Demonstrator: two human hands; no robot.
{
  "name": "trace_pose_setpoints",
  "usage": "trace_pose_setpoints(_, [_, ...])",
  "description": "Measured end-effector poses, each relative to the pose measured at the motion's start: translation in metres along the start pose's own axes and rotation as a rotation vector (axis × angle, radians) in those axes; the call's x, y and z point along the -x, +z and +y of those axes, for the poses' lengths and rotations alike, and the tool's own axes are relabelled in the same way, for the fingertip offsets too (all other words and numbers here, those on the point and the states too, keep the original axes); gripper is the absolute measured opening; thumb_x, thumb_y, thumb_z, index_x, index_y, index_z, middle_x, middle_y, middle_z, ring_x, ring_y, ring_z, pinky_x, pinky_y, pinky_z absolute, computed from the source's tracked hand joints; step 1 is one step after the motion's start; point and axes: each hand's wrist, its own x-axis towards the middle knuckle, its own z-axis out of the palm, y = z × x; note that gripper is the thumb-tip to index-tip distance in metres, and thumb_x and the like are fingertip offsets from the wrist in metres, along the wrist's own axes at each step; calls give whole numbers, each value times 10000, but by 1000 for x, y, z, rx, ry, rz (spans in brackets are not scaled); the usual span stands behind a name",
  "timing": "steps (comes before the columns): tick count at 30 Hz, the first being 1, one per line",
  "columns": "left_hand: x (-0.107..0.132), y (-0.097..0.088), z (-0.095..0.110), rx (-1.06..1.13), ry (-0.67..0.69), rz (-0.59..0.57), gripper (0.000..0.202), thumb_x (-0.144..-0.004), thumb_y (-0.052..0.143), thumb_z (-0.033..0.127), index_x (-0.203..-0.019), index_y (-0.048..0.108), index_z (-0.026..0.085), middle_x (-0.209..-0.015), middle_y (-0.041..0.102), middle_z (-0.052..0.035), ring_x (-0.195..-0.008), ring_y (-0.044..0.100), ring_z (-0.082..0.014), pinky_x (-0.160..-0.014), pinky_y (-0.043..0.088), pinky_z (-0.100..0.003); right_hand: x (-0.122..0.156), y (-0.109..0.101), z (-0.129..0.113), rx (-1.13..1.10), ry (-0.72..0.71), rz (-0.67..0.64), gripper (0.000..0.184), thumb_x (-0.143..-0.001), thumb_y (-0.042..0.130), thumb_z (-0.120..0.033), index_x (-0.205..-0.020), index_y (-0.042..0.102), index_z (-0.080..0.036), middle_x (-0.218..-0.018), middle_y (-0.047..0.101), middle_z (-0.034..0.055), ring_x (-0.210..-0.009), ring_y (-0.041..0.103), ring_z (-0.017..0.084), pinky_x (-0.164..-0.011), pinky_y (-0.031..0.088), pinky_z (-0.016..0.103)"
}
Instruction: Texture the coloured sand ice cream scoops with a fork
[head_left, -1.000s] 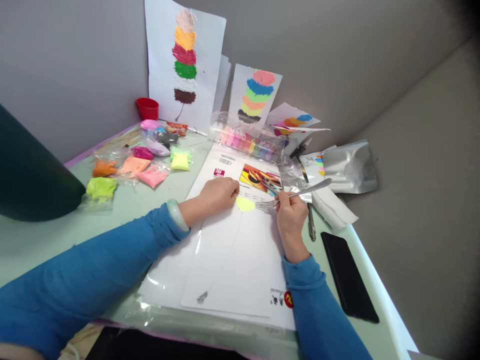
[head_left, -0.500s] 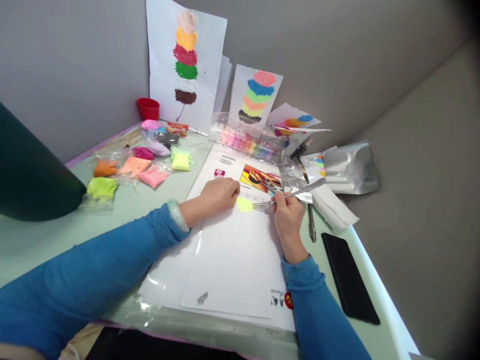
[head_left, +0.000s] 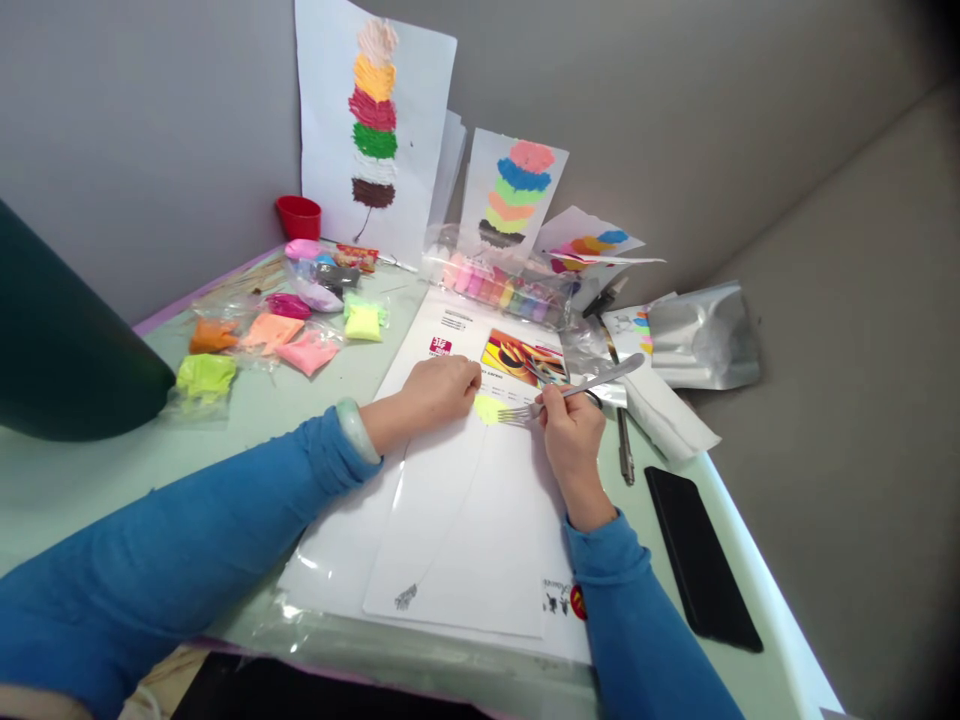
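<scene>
My right hand [head_left: 574,432] grips a metal fork [head_left: 611,374], its tines pointing left over a flat yellow clay patch [head_left: 487,408]. The patch lies on a white sheet of paper [head_left: 457,540] that bears a thin pencil line and a small dark scribble near its bottom. My left hand [head_left: 444,390] rests at the patch's left edge with its fingers curled in; whether anything is between them is hidden. Under the sheet lies a printed white paper pack [head_left: 420,345] in clear plastic.
Several bags of coloured clay [head_left: 307,350] lie at the left, near a red cup [head_left: 298,217]. A clear tray of clay [head_left: 495,285] sits behind, before propped pictures [head_left: 375,130]. At the right are a black phone [head_left: 701,555], a pen [head_left: 625,450] and a silver pouch [head_left: 705,335].
The fork and my right hand have shifted slightly left, bringing the tines further over the yellow clay. My left hand stays in place.
</scene>
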Motion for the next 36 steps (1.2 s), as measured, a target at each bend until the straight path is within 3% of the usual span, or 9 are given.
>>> trace_pose_setpoints(5, [0, 0, -1, 10, 5, -4, 232, -836, 434, 216, -896, 657, 204, -970, 688, -69, -854, 619, -216, -674, 433, -311, -2, -4, 0, 44, 4, 80, 285, -832, 517, -357, -653, 646, -176, -549, 567, -7, -560, 526, 152, -596, 399, 281])
trace_pose_setpoints(12, [0, 0, 0, 6, 2, -3, 239, -836, 435, 219, -909, 662, 208, -977, 688, -65, -864, 615, -205, -694, 438, -298, 2, 1, -2, -24, -30, -30, 325, -859, 506, -433, -703, 641, -181, -557, 572, -18, -543, 527, 142, -596, 409, 273])
trace_pose_setpoints(18, [1, 0, 0, 11, 10, -4, 234, -831, 429, 213, -883, 656, 205, -961, 685, -65, -853, 612, -210, -666, 431, -304, -2, -4, 1, 66, -9, 89, 307, -844, 509, -386, -657, 640, -181, -547, 574, -3, -581, 541, 165, -625, 410, 289])
trace_pose_setpoints(25, [1, -1, 1, 0, 4, -6, 240, -834, 429, 219, -899, 660, 202, -975, 690, -65, -858, 615, -204, -664, 429, -293, 1, 1, -2, -40, -25, -28, 328, -862, 509, -438, -719, 646, -176, -563, 573, -18, -540, 524, 140, -586, 404, 272])
trace_pose_setpoints(29, [0, 0, 0, 1, 7, -1, 232, -831, 431, 217, -888, 655, 205, -968, 691, -63, -843, 614, -207, -649, 422, -298, -2, -3, -2, 69, -3, 58, 305, -838, 517, -391, -657, 646, -182, -547, 575, -5, -574, 543, 162, -621, 408, 291])
trace_pose_setpoints(32, [0, 1, -1, 5, 14, 5, 227, -830, 431, 220, -879, 652, 206, -959, 690, -64, -840, 614, -210, -642, 415, -298, -2, -4, -2, 32, -6, 91, 307, -844, 519, -400, -661, 638, -183, -533, 563, -11, -562, 530, 158, -611, 403, 288])
trace_pose_setpoints(36, [-1, 1, -1, 3, 13, 6, 226, -829, 434, 214, -881, 654, 205, -959, 690, -66, -849, 617, -210, -654, 417, -297, 1, 0, -2, -102, 1, -4, 330, -857, 519, -446, -691, 624, -181, -526, 548, -31, -506, 495, 129, -568, 391, 267])
